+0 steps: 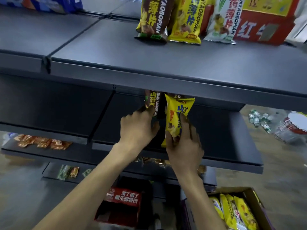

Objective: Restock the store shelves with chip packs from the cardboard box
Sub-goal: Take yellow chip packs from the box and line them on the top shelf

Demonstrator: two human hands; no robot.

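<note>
On the left end of a lower shelf lies a row of orange snack packets. One shelf down, near its left edge, lie a few small green and orange packets. A red printed carton stands on the floor under the shelving.

The left hand reaches in over the front edge of the middle shelf, its fingers curled onto the lower end of a brown chip pack. That pack stands upright, its top hidden behind the upper shelf. Just beside it, the right hand is clamped on a yellow chip pack, thumb on the left edge and forefinger laid up the front. This pack is upright too and leans slightly left, close against the brown one.

On the upper shelf, towards its right end, a standing brown pack, a standing yellow pack and a white-and-green pack stand side by side. A red and yellow carton stands at their right.

At the bottom right the open cardboard box holds more yellow packs on edge. Water bottles lie on the floor beyond the right end of the shelves.
</note>
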